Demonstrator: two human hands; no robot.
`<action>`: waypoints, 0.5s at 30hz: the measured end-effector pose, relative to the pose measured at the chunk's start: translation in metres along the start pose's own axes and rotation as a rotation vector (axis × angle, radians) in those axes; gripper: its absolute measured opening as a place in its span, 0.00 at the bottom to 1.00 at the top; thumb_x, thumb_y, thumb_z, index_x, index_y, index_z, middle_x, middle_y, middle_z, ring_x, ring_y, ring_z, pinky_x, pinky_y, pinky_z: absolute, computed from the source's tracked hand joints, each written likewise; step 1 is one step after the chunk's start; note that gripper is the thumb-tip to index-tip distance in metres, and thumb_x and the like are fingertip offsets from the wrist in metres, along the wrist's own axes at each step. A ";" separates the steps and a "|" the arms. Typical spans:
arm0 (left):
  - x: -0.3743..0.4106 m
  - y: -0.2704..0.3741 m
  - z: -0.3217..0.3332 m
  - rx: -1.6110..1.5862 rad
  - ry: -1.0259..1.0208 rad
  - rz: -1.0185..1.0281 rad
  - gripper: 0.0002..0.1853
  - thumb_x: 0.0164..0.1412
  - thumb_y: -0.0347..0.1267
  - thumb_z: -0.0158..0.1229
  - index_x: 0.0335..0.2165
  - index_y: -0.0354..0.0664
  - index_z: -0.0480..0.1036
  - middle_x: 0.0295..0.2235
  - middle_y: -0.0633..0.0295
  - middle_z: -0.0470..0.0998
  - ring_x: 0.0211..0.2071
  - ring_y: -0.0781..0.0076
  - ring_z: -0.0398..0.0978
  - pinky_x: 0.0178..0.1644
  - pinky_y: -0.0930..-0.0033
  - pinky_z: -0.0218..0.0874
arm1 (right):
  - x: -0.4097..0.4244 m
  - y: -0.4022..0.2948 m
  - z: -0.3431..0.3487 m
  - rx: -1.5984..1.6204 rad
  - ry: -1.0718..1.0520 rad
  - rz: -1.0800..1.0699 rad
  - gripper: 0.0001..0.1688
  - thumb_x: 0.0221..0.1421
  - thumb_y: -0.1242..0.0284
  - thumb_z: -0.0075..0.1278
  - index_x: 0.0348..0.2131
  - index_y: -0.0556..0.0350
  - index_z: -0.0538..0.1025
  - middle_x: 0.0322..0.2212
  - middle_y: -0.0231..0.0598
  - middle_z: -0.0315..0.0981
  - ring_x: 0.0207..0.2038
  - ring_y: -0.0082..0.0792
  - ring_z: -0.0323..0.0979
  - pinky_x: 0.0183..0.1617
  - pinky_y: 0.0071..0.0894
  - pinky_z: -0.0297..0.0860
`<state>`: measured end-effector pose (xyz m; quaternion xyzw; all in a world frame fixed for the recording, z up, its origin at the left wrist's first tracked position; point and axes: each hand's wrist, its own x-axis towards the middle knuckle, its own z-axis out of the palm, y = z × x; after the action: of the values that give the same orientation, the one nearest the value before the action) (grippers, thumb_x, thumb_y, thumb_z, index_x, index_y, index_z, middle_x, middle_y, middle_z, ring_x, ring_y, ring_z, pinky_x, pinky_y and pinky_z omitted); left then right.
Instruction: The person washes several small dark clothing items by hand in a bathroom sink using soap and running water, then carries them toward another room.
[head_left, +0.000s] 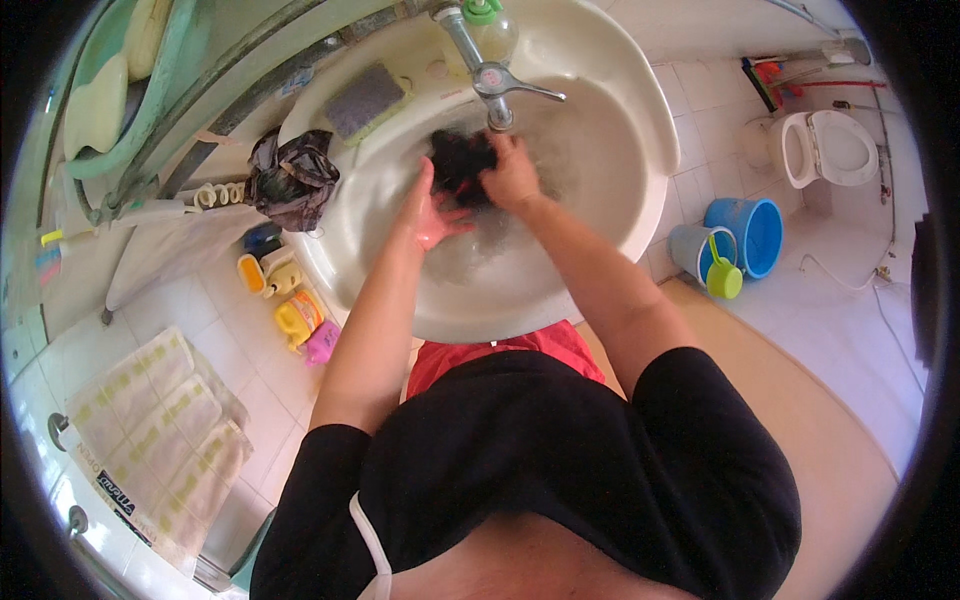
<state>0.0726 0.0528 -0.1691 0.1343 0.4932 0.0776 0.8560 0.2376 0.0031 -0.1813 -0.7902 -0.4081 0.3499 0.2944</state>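
Observation:
A black wet item (459, 161), probably cloth, with small red patches, lies in the water of a white washbasin (450, 311), below the metal tap (501, 118). My right hand (514, 176) grips its right side, directly under the spout. My left hand (441, 214) is at the lower left of the item, fingers spread and wet, holding nothing. Its fingertips are close to the item's lower edge; whether they touch it is unclear. The tap's lever (536, 90) points to the right. Water in the basin looks cloudy grey around the item.
A scouring sponge (366, 103) and a pump bottle (491, 37) with a green top stand on the basin's back ledge. A dark crumpled bag (292, 180) hangs at the left. Detergent bottles (298, 316) stand on the floor; blue buckets (757, 240) and a toilet (844, 146) are right.

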 end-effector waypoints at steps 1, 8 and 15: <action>0.009 0.001 -0.002 -0.127 -0.089 0.067 0.45 0.52 0.67 0.44 0.60 0.54 0.52 0.54 0.54 0.62 0.50 0.46 0.64 0.50 0.48 0.62 | -0.013 -0.011 0.007 0.039 0.016 -0.135 0.35 0.37 0.82 0.48 0.49 0.45 0.68 0.46 0.52 0.61 0.49 0.56 0.64 0.54 0.44 0.64; -0.023 -0.014 0.049 -0.580 -0.440 0.309 0.27 0.64 0.50 0.39 0.50 0.42 0.63 0.49 0.56 0.68 0.51 0.65 0.66 0.55 0.59 0.59 | -0.083 -0.092 0.007 -0.007 0.018 -0.527 0.17 0.47 0.61 0.54 0.35 0.50 0.73 0.30 0.42 0.70 0.34 0.48 0.72 0.38 0.43 0.69; 0.006 -0.026 0.005 0.108 0.162 0.339 0.23 0.66 0.43 0.44 0.52 0.39 0.60 0.48 0.55 0.68 0.48 0.65 0.68 0.50 0.66 0.62 | -0.006 -0.023 -0.008 -0.136 0.192 -0.148 0.17 0.55 0.57 0.48 0.31 0.52 0.74 0.28 0.48 0.73 0.31 0.54 0.72 0.35 0.49 0.68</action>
<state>0.0800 0.0288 -0.1793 0.2543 0.5343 0.2044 0.7798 0.2311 0.0083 -0.1579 -0.8059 -0.4579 0.2218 0.3028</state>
